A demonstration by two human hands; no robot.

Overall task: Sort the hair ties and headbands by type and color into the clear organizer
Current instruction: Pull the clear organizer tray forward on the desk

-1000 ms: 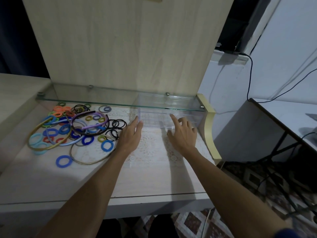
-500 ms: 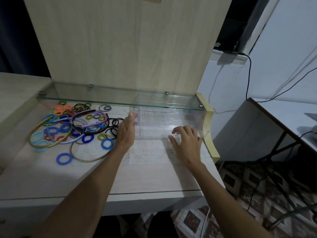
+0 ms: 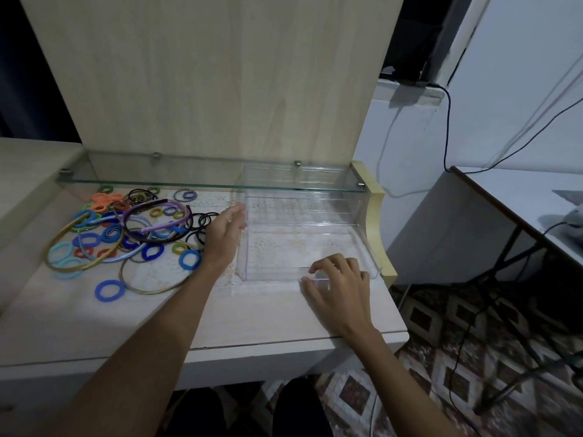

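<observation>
The clear organizer stands on the desk at the right, its back part under the glass shelf. My left hand presses with straight fingers against its left wall. My right hand curls its fingers over the front rim. A mixed pile of hair ties lies at the left: blue, orange, green, light blue and thin black ones. Headbands lie among them: a purple one, a gold one and a thin bronze one. One blue tie lies apart, nearer the front.
A tall wooden back panel rises behind the shelf. A curved wooden side piece closes the desk's right end beside the organizer. To the right stands another table with cables. The desk's front edge runs under my forearms.
The organizer has slid toward me, out from under the glass shelf. My right hand went from flat on the desk to hooking the front rim; my left moved onto the left wall.
</observation>
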